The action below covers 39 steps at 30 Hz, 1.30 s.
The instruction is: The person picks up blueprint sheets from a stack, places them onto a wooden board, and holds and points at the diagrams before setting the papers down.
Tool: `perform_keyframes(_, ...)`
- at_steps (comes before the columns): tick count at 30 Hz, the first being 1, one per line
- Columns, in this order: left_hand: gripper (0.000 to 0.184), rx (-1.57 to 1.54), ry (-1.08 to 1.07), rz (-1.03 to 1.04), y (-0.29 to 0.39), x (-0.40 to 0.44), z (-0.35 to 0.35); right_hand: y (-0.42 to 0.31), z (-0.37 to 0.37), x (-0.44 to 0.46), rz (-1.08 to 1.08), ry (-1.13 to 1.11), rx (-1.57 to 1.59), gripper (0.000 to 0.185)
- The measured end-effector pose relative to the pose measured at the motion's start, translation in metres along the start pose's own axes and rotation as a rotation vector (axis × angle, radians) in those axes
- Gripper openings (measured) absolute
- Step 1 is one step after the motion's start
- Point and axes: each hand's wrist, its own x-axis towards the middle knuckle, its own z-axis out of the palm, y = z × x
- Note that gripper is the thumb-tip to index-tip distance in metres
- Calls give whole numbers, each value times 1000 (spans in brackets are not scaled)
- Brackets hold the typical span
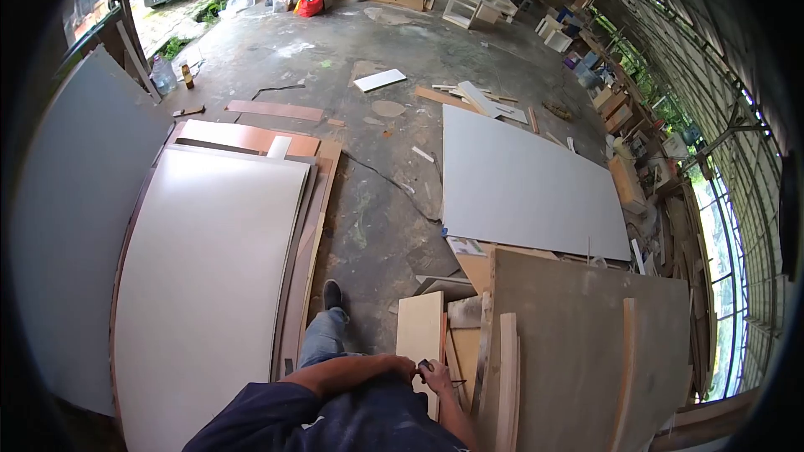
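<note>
Both hands are close together in front of the dark shirt, at the bottom centre. My left hand (404, 367) has its fingers curled, and what they hold, if anything, is too small to make out. Just right of it, my right hand (435, 377) is closed round a small dark object (425, 366). Below and beyond the hands lies a pale wooden board (420, 322), with narrow wood strips beside it.
A stack of white sheets (213, 259) lies left of my legs. Ahead right is a large white panel (523, 180); nearer stands a brown board (586, 343) with upright battens. A dark cable (377, 172) crosses the floor. Offcuts lie farther ahead.
</note>
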Motion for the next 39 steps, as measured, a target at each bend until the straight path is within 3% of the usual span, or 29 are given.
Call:
perform_keyframes(2,49,113,16,23,-3,-3,-54,-16,3,37,98,-61,-17,37)
perform_keyframes(4,44,271,75,-79,-52,34,-91,-20,11,77,131,-85,188,35)
perform_keyframes(6,43,110,60,16,-99,55,-150,-45,9,110,206,-44,145,33)
perform_keyframes(7,42,-67,35,95,-111,55,-168,-50,11,123,60,21,-2,32)
perform_keyframes(8,46,74,-21,100,-61,-11,-233,-63,16,140,-94,87,-141,32)
perform_keyframes(9,44,111,-12,35,-76,-10,-249,-86,11,157,131,-12,57,35)
perform_keyframes(11,42,171,-21,-29,-95,-24,-299,-132,4,193,152,75,275,37)
perform_keyframes(12,40,194,114,-11,-88,-44,-320,-147,4,201,191,152,473,39)
perform_keyframes(13,39,215,244,10,-84,-61,-339,-163,2,218,100,223,475,38)
perform_keyframes(17,25,289,277,82,-135,-56,-419,-239,-19,290,-3,311,631,38)
perform_keyframes(20,23,485,342,42,-146,-75,-493,-269,-35,362,-53,253,557,37)
perform_keyframes(22,23,559,347,38,-185,-66,-530,-295,-42,420,-248,238,563,35)
perform_keyframes(24,23,364,476,-35,-221,-52,-581,-330,-59,482,-336,282,551,33)
perform_keyframes(26,22,409,506,-49,-213,-68,-657,-360,-75,548,-315,303,382,30)
perform_keyframes(27,21,423,545,-62,-206,-76,-694,-367,-85,588,-519,383,260,27)
perform_keyframes(28,21,428,543,-65,-207,-69,-729,-372,-99,626,-521,386,266,27)
perform_keyframes(30,18,499,576,29,-212,-60,-787,-393,-127,687,-219,174,308,27)
perform_keyframes(32,18,545,584,59,-213,-50,-841,-429,-166,718,-243,177,266,28)
perform_keyframes(34,17,556,592,105,-215,-36,-875,-442,-185,743,-398,287,312,27)
perform_keyframes(36,18,559,520,97,-223,-18,-917,-438,-193,782,-319,255,337,30)
perform_keyframes(38,18,553,497,123,-224,-5,-950,-427,-189,819,-114,234,170,35)
perform_keyframes(39,18,565,474,137,-225,1,-969,-420,-193,839,-156,245,74,39)
